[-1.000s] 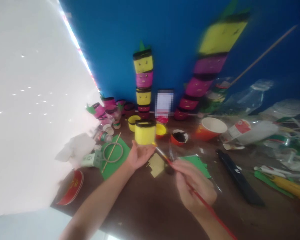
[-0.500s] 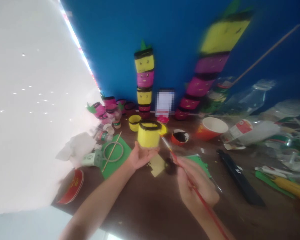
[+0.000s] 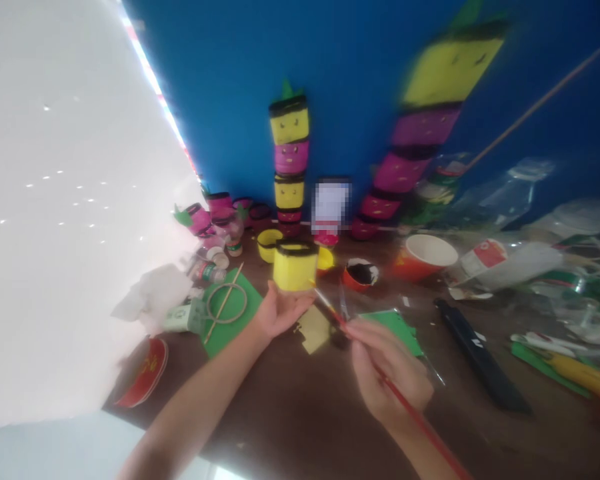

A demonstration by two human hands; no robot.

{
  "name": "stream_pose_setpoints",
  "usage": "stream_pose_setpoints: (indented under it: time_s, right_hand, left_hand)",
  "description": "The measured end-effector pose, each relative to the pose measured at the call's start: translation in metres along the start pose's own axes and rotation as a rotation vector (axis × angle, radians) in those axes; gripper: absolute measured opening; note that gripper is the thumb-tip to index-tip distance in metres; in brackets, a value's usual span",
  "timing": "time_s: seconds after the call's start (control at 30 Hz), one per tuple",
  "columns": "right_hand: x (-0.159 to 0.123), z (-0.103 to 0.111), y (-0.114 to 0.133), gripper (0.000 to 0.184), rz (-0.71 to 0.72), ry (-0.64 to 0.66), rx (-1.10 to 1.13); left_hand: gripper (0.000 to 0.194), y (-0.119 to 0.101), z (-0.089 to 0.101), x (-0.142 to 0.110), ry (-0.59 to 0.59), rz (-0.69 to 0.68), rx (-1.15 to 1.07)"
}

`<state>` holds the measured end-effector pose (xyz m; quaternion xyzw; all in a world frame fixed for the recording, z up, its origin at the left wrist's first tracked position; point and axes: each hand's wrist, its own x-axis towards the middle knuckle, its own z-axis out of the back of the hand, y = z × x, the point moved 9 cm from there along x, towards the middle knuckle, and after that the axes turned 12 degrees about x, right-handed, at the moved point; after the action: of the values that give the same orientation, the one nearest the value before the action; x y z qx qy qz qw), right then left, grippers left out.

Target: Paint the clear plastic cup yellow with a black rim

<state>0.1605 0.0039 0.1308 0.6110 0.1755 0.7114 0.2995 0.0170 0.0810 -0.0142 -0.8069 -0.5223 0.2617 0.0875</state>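
My left hand [image 3: 283,315] is closed around the base of a yellow cup [image 3: 295,270] with a black rim, keeping it upright above the table. In my right hand [image 3: 390,363] is a red-handled paintbrush [image 3: 336,315], its tip touching the cup's lower right side. Just behind the cup sits a container of yellow paint [image 3: 325,259], partly hidden by it. To the right of that stands a small orange cup with black paint [image 3: 360,274]. A second yellow cup [image 3: 269,245] rests behind on the left. Cut beige paper [image 3: 314,330] lies below my left hand.
Painted cup stacks [image 3: 290,160] stand against the blue wall. Green sheets [image 3: 393,328], a tape ring [image 3: 227,303] and a black case [image 3: 480,357] lie on the dark table [image 3: 290,413]. Plastic bottles [image 3: 515,190] crowd the right; a red lid [image 3: 145,373] is at the left edge.
The paintbrush tip has moved from the yellow paint container to the cup's lower right side. My left hand holds the cup in nearly the same place, shifted slightly left.
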Motion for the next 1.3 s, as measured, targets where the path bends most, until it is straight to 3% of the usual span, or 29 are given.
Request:
stream_pose_setpoints:
  time_s: [0.13,0.3,0.53,0.77,1.03,1.3]
  right_hand:
    - [0.000,0.002,0.000,0.015,-0.044,-0.005,0.026]
    - [0.005,0.005,0.007,0.020,-0.025,-0.072,-0.034]
    - [0.004,-0.001,0.004,0.025,-0.001,-0.047,-0.067]
    - [0.001,-0.002,0.001,0.020,-0.003,0.024,0.045]
    - [0.002,-0.001,0.000,0.023,-0.046,-0.026,-0.037]
    - [-0.002,-0.003,-0.002,0.020,-0.039,0.034,0.064]
  left_hand:
    - [0.075,-0.003,0.003,0.000,-0.056,-0.031,-0.029]
    - [0.081,-0.001,-0.006,-0.002,-0.006,-0.008,0.019]
    - [0.077,0.002,-0.007,0.000,0.063,-0.002,0.045]
    - [0.077,-0.003,-0.001,0.001,-0.022,-0.033,0.011]
    - [0.083,0.002,-0.008,0.001,0.045,0.006,0.038]
    - [0.069,-0.007,-0.009,-0.001,-0.028,-0.071,0.037]
